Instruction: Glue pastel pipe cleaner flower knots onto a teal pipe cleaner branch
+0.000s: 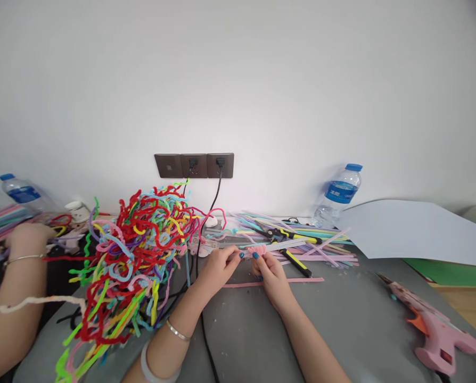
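Observation:
My left hand [221, 267] and my right hand [270, 274] meet over the grey table, fingertips pinched on a small pink fuzzy piece [257, 249]. It looks like a pipe cleaner bent into tight folds; my fingers cover part of it. A straight pink pipe cleaner [306, 280] lies flat just below my hands, partly behind my right hand. Beyond them, pliers with yellow and black handles [297, 261] rest on a spread of straight pastel pipe cleaners [334, 258].
A tangled heap of coloured pipe cleaners [142, 255] fills the left. A black cord [206, 335] crosses the table [246, 340]. At right are a water bottle [339, 194], white paper [413, 229] and a pink glue gun [437, 332]. Another person's arm [22, 282] is far left.

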The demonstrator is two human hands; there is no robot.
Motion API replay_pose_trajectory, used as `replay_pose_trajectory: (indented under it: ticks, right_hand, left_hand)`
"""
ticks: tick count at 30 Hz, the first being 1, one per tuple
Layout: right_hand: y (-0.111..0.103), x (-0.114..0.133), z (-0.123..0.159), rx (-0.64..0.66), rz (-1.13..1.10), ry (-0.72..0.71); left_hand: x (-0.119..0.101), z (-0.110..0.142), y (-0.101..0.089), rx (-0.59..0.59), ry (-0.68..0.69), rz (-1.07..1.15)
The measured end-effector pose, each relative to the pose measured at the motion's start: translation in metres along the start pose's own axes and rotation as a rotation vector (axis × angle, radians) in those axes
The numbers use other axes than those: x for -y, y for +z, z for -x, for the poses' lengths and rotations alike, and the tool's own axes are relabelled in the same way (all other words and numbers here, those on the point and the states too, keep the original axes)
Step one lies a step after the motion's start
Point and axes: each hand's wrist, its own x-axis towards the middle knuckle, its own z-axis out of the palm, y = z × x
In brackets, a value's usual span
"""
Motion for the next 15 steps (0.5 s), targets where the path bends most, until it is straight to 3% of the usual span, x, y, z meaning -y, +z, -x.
replay_pose_trajectory:
  ticks: [15]
  right_hand:
    - [-0.0005, 0.0025, 0.0011, 0.03, 0.016, 0.027]
  left_hand:
    - [-0.0037, 0.0014, 0.0005, 0.064, -0.016, 0.003]
